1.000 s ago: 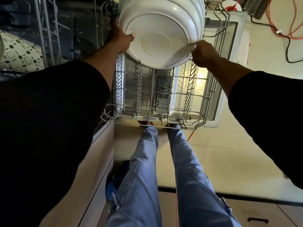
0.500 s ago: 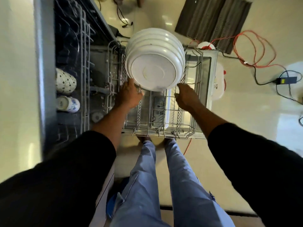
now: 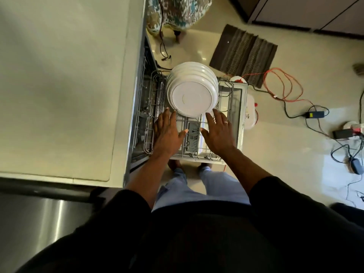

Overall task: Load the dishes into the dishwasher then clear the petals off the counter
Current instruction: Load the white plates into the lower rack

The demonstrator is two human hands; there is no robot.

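Pale floor tiles fill the right of my view, with a dark ribbed mat [image 3: 244, 54] and a loose orange cable [image 3: 283, 83] lying beyond the open dishwasher. To the left runs the cream bench [image 3: 59, 85]; I cannot make out any petals on the part I can see.

Between bench and floor, the lower rack [image 3: 197, 153] is drawn out over the open door. A row of white dishes [image 3: 192, 95] stands on edge in its far half, packed one behind another, undersides turned toward me. The near half of the rack holds only bare wire.

Both hands are spread flat with straight fingers and grip nothing. My left hand [image 3: 167, 131] hovers over the rack's left side, its fingertips just beside the lower rim of the nearest dish. My right hand [image 3: 216, 133], with a ring [image 3: 226, 122] on one finger, mirrors it on the other side. Whether either actually touches the dish, I cannot tell.

I judge this to be the close of the loading step: the dishes look seated between the tines. Next I would want both hands clear of the dishes, then a slow, level push on the rack's front edge, since a jolt could tip the row. After that comes the door, and then the bench for the petals.
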